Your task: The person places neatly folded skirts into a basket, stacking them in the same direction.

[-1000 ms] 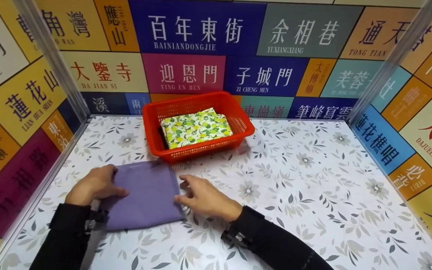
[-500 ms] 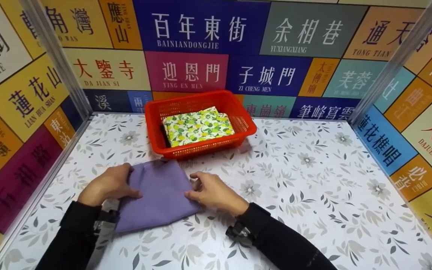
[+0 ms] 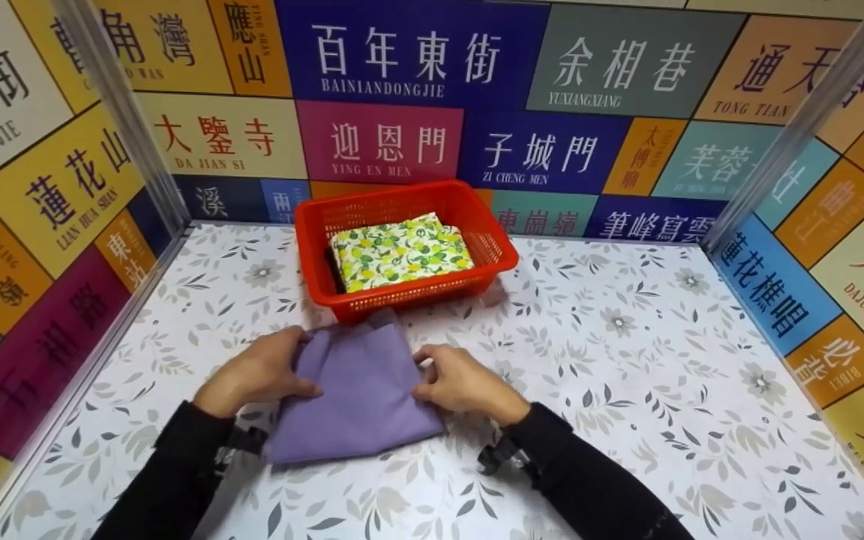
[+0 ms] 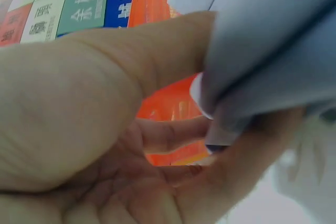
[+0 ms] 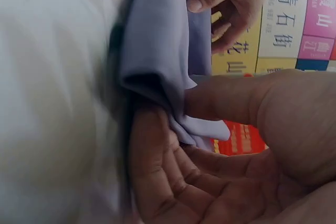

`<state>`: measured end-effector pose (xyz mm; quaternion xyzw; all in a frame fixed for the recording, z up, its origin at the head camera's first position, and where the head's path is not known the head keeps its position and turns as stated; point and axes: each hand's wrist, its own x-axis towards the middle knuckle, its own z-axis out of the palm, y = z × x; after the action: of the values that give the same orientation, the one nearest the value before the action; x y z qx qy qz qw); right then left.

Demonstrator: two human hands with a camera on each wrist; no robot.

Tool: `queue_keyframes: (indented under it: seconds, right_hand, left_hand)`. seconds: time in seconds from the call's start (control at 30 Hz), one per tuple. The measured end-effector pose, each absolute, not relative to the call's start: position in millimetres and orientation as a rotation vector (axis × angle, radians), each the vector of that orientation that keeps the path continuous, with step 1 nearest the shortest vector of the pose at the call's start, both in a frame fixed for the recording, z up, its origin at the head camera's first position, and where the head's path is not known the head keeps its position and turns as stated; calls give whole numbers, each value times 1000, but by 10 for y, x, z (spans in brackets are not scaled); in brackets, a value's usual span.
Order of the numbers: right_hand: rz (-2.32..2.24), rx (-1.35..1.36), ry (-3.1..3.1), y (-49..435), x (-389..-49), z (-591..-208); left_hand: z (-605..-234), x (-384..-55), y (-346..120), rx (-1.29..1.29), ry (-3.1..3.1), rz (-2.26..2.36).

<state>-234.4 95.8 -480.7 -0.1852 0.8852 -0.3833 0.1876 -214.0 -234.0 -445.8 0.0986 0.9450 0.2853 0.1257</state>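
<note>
A folded purple cloth [image 3: 361, 394] lies in front of the basket, its far end bunched close to the basket's front wall. My left hand [image 3: 271, 367] grips its left edge, thumb on top and fingers underneath. On the opposite side my right hand [image 3: 469, 382] pinches the right edge between thumb and fingers. In the left wrist view the folded layers of the cloth [image 4: 273, 40] sit between thumb and fingers. The right wrist view shows the thumb pressing a fold of the cloth [image 5: 157, 40] against the curled fingers, with the left hand [image 5: 236, 3] beyond.
Behind the cloth stands a red plastic basket [image 3: 319, 289] holding a folded lemon-print cloth [image 3: 402, 255] and something dark at its left. The table [image 3: 627, 420] has a floral covering. Sign-patterned walls [image 3: 379, 142] enclose the back and both sides.
Both hands have moved to the right with the purple cloth. Its far end has bunched up near the basket, and the right hand has closed on its edge. The head view has shifted slightly.
</note>
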Motion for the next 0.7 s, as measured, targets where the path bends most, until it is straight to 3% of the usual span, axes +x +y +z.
queue_keyframes:
  seconds: [0.7]
  right_hand:
    - [-1034,-315,2621,1871,-2420,-4798]
  left_hand:
    - [-4768,-2252,-1395,393,2843,1153]
